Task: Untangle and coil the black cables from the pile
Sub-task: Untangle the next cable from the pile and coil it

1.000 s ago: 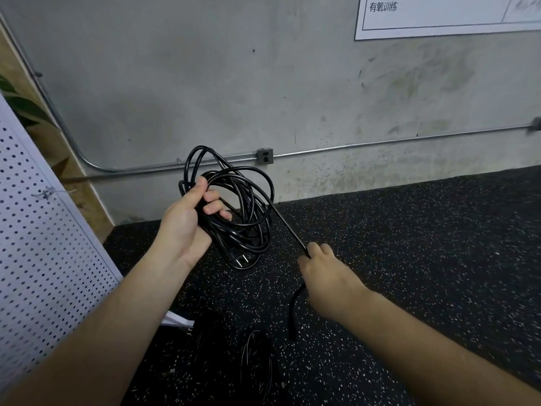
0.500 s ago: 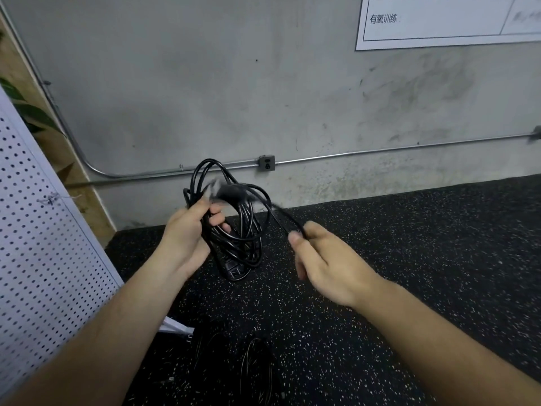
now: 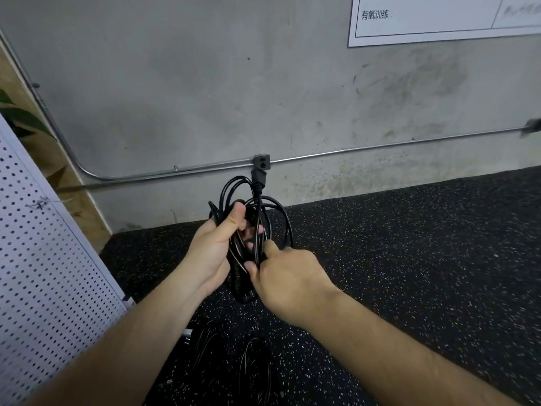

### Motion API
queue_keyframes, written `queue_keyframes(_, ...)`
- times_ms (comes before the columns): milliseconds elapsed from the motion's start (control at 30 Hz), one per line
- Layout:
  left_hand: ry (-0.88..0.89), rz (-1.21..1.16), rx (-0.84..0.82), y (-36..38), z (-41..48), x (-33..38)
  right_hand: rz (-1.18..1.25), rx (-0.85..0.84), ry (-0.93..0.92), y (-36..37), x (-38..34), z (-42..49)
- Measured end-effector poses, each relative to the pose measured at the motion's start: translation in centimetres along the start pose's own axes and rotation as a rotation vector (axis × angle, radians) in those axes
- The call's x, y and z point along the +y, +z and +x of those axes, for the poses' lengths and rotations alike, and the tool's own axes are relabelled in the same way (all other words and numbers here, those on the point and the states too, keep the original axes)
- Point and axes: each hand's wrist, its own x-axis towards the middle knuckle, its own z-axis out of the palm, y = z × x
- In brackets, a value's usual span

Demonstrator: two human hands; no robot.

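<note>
My left hand point(image 3: 212, 253) grips a coiled black power cable point(image 3: 281, 212) held upright in front of me, thumb across the loops. My right hand point(image 3: 288, 276) is pressed against the coil from the right and pinches the cable's loose end, whose black connector point(image 3: 259, 178) sticks up above the loops. The plug at the coil's bottom hangs partly hidden behind my right hand. More black cables point(image 3: 234, 361) lie on the dark floor below my forearms.
A speckled black rubber floor point(image 3: 409, 259) spreads ahead and right. A white pegboard panel point(image 3: 44, 273) leans at the left. The grey concrete wall point(image 3: 205, 98) carries a metal conduit with a small box point(image 3: 261, 161) and a white poster point(image 3: 439, 16).
My right hand has moved left and up with the loose cable end and now meets the coil in my left hand. The trailing length is drawn into the bundle, connector now pointing up.
</note>
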Motion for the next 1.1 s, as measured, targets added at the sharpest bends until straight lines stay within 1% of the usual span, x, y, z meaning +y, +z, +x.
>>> queue_keyframes(67, 0.028, 0.079, -0.042, 0.0, -0.3, -0.1, -0.053, -0.040, -0.023, 0.2, 0.0, -0.2)
queue_keyframes(133, 0.052, 0.202, -0.063, 0.1, -0.3, -0.3, -0.034, -0.084, -0.034, 0.4, 0.2, -0.5)
queue_keyframes(200, 0.083, 0.306, -0.069, 0.3, -0.2, -0.4, 0.109, -0.138, -0.040, 0.1, 1.0, -0.8)
queue_keyframes(267, 0.101, 0.375, -0.118, 0.4, -0.1, -0.3, 0.303, -0.142, -0.035, -0.8, 2.3, -0.7)
queue_keyframes(300, 0.104, 0.396, -0.155, 0.4, -0.1, -0.3, 0.384, -0.116, -0.023, -1.3, 3.0, -0.6)
queue_keyframes(333, 0.097, 0.403, -0.192, 0.4, -0.2, -0.2, 0.439, -0.037, -0.017, -1.9, 3.7, -0.5)
queue_keyframes(400, 0.065, 0.408, -0.220, 0.3, -0.1, -0.1, 0.398, 0.256, 0.021, -2.5, 5.1, -0.4)
queue_keyframes(433, 0.048, 0.411, -0.218, 0.2, 0.0, 0.1, 0.350, 0.345, 0.058, -2.4, 5.7, -0.2)
queue_keyframes(467, 0.027, 0.422, -0.215, 0.2, 0.0, 0.3, 0.336, 0.348, 0.089, -2.0, 6.2, -0.1)
queue_keyframes(533, -0.009, 0.438, -0.241, 0.0, -0.1, 0.7, 0.398, 0.231, 0.146, -1.3, 6.7, 0.0)
queue_keyframes(567, -0.023, 0.435, -0.275, 0.0, -0.1, 0.9, 0.430, 0.195, 0.177, -0.9, 6.7, 0.0)
queue_keyframes(600, -0.037, 0.449, -0.298, 0.0, -0.1, 1.0, 0.426, 0.195, 0.198, -0.8, 6.7, 0.0)
queue_keyframes(667, -0.043, 0.598, -0.280, 0.1, -0.1, 0.9, 0.275, 0.289, 0.177, -1.3, 6.2, -0.1)
queue_keyframes(733, -0.002, 0.842, -0.293, 0.4, -0.2, 0.8, 0.067, 0.419, 0.031, -2.0, 5.1, -0.1)
queue_keyframes(767, 0.011, 0.943, -0.324, 0.4, -0.3, 0.6, -0.013, 0.421, -0.055, -2.2, 4.4, 0.0)
queue_keyframes(800, 0.008, 1.012, -0.363, 0.4, -0.4, 0.5, -0.079, 0.357, -0.123, -2.0, 3.9, 0.3)
queue_keyframes(833, -0.010, 1.039, -0.406, 0.4, -0.5, 0.4, -0.104, 0.255, -0.154, -1.5, 3.5, 0.7)
queue_keyframes(867, -0.032, 1.043, -0.440, 0.5, -0.6, 0.4, -0.081, 0.165, -0.145, -0.7, 3.4, 1.0)
queue_keyframes(900, -0.048, 1.039, -0.456, 0.6, -0.7, 0.4, -0.020, 0.118, -0.118, 0.2, 3.6, 1.4)
queue_keyframes(933, -0.056, 1.030, -0.457, 0.7, -0.7, 0.4, 0.068, 0.112, -0.085, 0.7, 3.9, 1.6)
queue_keyframes(1000, -0.057, 0.983, -0.451, 0.9, -0.9, 0.5, 0.259, 0.118, -0.003, 0.8, 4.4, 1.6)
queue_keyframes(1100, -0.035, 0.971, -0.432, 0.4, -0.7, 1.1, 0.440, 0.135, 0.102, 0.0, 5.2, 1.7)
